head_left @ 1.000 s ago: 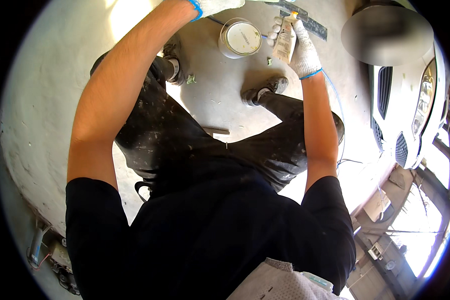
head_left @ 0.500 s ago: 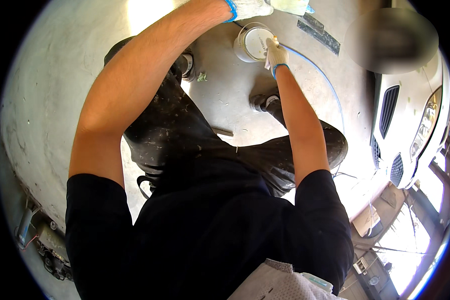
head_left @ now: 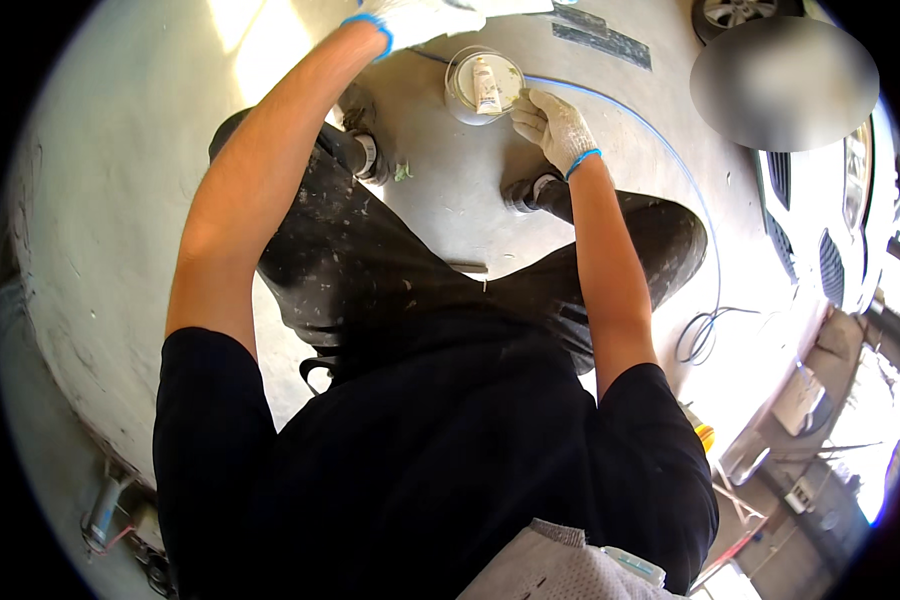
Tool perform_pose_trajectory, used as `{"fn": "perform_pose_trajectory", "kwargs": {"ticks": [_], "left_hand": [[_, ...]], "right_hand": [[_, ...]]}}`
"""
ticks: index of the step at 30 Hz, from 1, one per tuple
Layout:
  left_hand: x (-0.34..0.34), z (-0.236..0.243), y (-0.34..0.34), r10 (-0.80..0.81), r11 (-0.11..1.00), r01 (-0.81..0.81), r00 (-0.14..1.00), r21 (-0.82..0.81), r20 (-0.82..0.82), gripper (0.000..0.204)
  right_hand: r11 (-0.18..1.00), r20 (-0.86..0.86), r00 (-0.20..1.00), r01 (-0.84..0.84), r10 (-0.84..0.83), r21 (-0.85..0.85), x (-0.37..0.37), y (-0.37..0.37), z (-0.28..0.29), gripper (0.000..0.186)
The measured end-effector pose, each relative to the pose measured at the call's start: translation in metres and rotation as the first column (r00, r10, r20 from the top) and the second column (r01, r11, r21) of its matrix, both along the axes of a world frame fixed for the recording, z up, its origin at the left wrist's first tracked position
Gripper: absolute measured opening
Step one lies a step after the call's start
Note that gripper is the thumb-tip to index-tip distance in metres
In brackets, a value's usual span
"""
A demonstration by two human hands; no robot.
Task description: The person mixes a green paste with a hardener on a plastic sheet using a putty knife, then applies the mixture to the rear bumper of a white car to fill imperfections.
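Observation:
My left hand (head_left: 425, 20), in a white work glove with a blue cuff, is at the top edge, partly cut off. It is closed on a pale flat board (head_left: 523, 6), of which only a strip shows. A round can (head_left: 462, 108) with a wire handle stands on the floor between my feet. On its lid lies a small cream-coloured tube (head_left: 486, 88). My right hand (head_left: 558, 127), gloved the same way, hovers at the can's right rim. Its fingers are loosely bent and apart, with nothing visible in them.
A blue hose (head_left: 660, 150) curves around the right side and ends in dark coils by my knee. Dark flat strips (head_left: 602, 45) lie beyond the can. At right stands a white car front (head_left: 815, 215), and a wheel (head_left: 740, 12) is behind it.
The tube now lies on the can lid, and my right hand has drawn back slightly from it. My left hand and the board have shifted left. The view has turned a little.

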State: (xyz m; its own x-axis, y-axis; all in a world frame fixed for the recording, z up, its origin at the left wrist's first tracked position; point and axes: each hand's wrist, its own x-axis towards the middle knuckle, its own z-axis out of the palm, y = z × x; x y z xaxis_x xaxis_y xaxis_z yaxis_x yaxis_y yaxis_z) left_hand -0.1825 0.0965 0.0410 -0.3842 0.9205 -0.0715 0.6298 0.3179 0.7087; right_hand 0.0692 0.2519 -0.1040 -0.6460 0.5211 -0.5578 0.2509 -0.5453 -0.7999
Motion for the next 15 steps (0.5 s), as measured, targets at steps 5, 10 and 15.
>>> {"fn": "perform_pose_trajectory", "kwargs": {"ticks": [5,10,15], "left_hand": [[0.063,-0.009,-0.030,-0.119,0.985,0.041,0.861,0.165,0.495,0.037],[0.136,0.002,-0.090,-0.067,0.995,-0.004,0.723,0.102,0.687,0.033],[0.161,0.022,-0.107,-0.097,0.994,0.035,0.687,0.101,0.720,0.032]], "right_hand": [[0.991,-0.413,0.904,-0.132,0.108,-0.032,0.012,-0.023,0.069,0.043],[0.991,-0.545,0.830,-0.130,0.121,0.023,0.030,-0.056,0.094,0.042],[0.973,-0.596,0.785,-0.230,0.171,-0.023,0.035,-0.065,0.086,0.037]]}}
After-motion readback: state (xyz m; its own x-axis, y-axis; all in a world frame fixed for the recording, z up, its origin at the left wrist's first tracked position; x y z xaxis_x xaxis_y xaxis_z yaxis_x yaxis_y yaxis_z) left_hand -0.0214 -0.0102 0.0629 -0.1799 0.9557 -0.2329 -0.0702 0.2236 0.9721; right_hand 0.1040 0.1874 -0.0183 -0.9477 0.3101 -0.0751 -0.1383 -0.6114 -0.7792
